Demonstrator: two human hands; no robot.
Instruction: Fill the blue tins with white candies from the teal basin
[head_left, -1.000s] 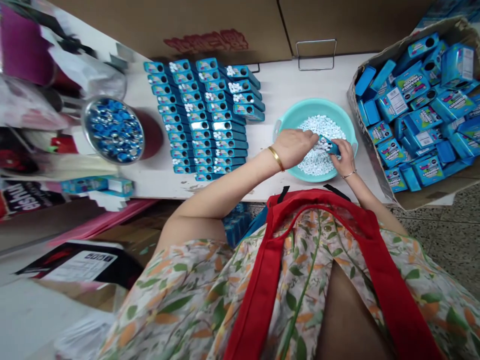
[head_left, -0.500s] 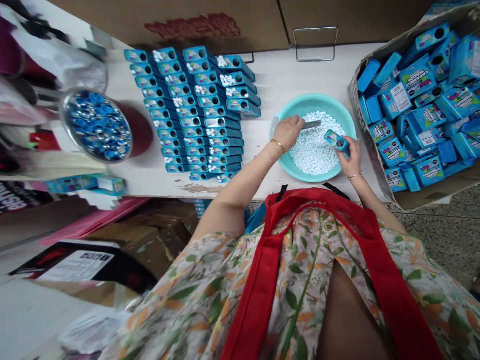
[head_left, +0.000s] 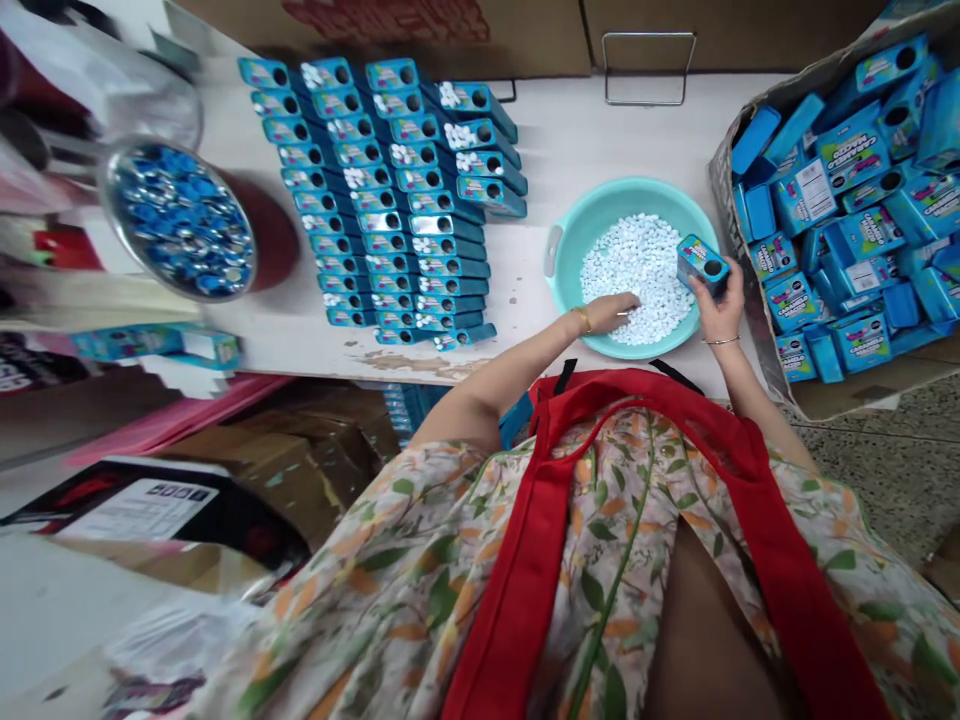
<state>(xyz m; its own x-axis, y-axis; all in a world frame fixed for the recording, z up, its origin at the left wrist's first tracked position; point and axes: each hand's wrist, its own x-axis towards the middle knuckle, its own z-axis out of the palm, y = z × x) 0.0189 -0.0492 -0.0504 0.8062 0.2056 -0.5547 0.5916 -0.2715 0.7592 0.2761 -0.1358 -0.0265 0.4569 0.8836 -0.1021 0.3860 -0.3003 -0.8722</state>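
A teal basin (head_left: 570,225) on the white table holds a heap of small white pellets (head_left: 637,265). My left hand (head_left: 609,310) lies low in the basin's near side, fingers on the pellets; what it grips is hidden. My right hand (head_left: 718,305) holds a small blue carton (head_left: 701,262) with a round hole in its top, raised over the basin's right rim. Left of the basin lie neat rows of the same blue cartons (head_left: 390,200), some showing white pellets through their holes.
A big cardboard box (head_left: 757,330) at the right is full of loose blue cartons. A metal bowl of blue caps (head_left: 180,220) stands at the left. A wire frame (head_left: 649,68) and brown boxes (head_left: 450,30) stand along the back. More boxes sit under the table.
My left hand left the carton, drew back holding a grey scoop, then dropped to the basin's near side. My right hand lifted the carton to the right rim.
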